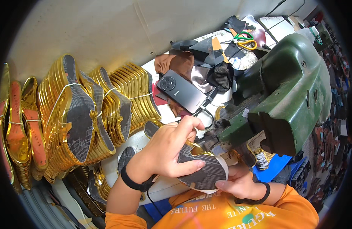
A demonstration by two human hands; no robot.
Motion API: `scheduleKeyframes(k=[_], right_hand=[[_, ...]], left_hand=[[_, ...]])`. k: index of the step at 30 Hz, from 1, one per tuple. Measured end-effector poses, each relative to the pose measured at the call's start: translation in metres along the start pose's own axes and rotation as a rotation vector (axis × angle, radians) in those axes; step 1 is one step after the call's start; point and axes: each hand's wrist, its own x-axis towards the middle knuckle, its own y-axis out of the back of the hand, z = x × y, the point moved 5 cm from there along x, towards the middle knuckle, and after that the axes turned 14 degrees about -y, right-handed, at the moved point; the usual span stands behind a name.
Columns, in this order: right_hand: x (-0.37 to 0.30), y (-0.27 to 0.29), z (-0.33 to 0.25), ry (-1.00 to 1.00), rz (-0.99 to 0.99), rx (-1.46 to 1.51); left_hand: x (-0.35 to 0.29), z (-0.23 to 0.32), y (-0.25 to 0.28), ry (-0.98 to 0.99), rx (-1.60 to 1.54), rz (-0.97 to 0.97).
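A shoe insole [200,171] with a dark, lined underside and a gold edge lies tilted at the needle end of a green sewing machine [286,95]. My left hand [164,149] is closed on it from the left, thumb pressed flat on the dark face, fingers bent over the far edge. My right hand [238,183] pinches the near right edge, its thumb on top and its other fingers partly hidden beneath. A gold cut-out shows beside the machine's foot. Whether the needle touches the piece is hidden.
Tied bundles of gold-edged insoles [80,122] stand along the left wall. Beyond my hands lie a dark phone [181,91] with a cable and fabric scraps [174,63]. Scissors [246,41] with green and yellow handles rest farther back. A thread spool [262,159] sits under the machine.
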Motion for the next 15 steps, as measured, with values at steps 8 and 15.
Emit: scheduleKeyframes(k=[8, 15], right_hand=[[0.009, -0.008, -0.012, 0.211, -0.038, -0.059], [0.015, -0.014, -0.023, 0.02, -0.036, 0.053]], left_hand=[[-0.005, 0.002, 0.008, 0.083, 0.018, 0.052], [-0.014, -0.005, 0.019, 0.185, -0.082, 0.141]])
